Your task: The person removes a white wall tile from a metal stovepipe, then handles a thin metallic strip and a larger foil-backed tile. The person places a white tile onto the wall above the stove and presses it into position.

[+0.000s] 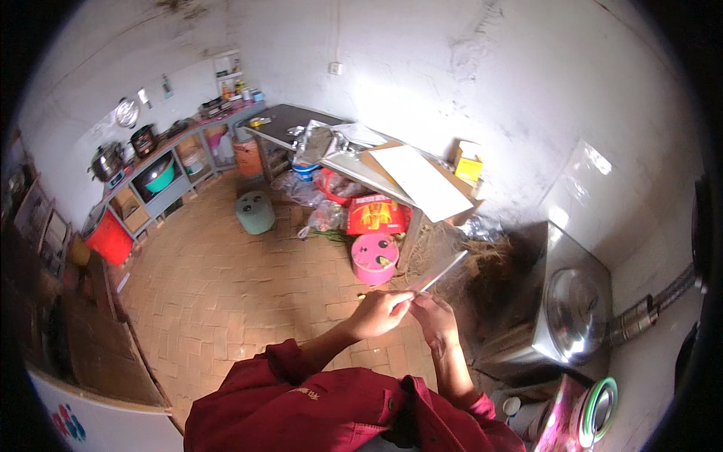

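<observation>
In front of me, my left hand (382, 311) and my right hand (434, 315) meet with their fingertips close together. Both are closed in a pinch on the near end of a thin flat piece with a bright white edge (446, 271). It slants away up and to the right, and part of it looks see-through. Its exact kind I cannot make out. Beyond my hands a round pink stool (374, 258) with a face design stands on the brick floor (248, 301).
A long table (354, 162) bears foil, cardboard and a white board (424, 181). Under it are a red box (379, 215) and plastic bags. A green stool (254, 212) stands farther left. Dry brush lies beside the metal stove (553, 301) at right. Shelves with pots line the far left wall.
</observation>
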The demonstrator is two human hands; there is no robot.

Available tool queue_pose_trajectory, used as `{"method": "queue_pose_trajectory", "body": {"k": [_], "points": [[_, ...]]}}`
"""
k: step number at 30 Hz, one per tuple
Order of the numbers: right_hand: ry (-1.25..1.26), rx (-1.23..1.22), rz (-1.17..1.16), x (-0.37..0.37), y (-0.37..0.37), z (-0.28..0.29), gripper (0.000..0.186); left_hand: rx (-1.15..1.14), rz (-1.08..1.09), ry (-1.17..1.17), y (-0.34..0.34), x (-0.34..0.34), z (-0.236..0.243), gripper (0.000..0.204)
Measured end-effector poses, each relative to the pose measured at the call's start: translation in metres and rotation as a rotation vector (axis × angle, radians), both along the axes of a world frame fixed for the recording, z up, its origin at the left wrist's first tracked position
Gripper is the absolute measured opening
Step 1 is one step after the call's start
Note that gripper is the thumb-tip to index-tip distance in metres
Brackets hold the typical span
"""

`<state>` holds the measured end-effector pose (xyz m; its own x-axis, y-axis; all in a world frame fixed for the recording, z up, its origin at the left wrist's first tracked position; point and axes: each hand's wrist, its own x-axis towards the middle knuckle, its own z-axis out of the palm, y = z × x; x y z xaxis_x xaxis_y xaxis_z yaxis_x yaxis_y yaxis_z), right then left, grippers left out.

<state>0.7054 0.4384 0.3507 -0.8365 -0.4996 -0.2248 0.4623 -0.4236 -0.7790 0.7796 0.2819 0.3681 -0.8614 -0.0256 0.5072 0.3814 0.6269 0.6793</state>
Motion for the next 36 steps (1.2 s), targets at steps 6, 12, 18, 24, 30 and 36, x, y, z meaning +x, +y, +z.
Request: {"method": "queue_pose_trajectory", "body": {"k": [6, 12, 18, 24, 30, 36], "points": [[-0.003, 0.004, 0.013, 0.008, 0.001, 0.000, 0.016, 0.017, 0.016, -0.038, 0.001, 0.010, 0.008, 0.021], [-0.013, 0.018, 0.020, 0.011, 0.000, -0.005, 0.017, 0.029, 0.017, -0.001, 0.001, 0.015, 0.004, 0.022], [-0.006, -0.033, 0.022, 0.020, -0.003, 0.001, 0.010, 0.025, 0.054, -0.051, -0.002, 0.023, 0.003, 0.024], [-0.018, -0.057, 0.017, 0.023, 0.002, -0.001, 0.010, 0.013, 0.040, -0.080, 0.001, 0.023, 0.001, 0.023], [-0.011, -0.043, 0.020, 0.024, 0.006, 0.001, 0.013, 0.022, 0.049, -0.043, 0.003, 0.020, -0.006, 0.023], [-0.013, -0.049, 0.022, 0.026, 0.007, 0.004, 0.015, 0.062, 0.060, -0.116, 0.005, 0.019, 0.001, 0.023]]}}
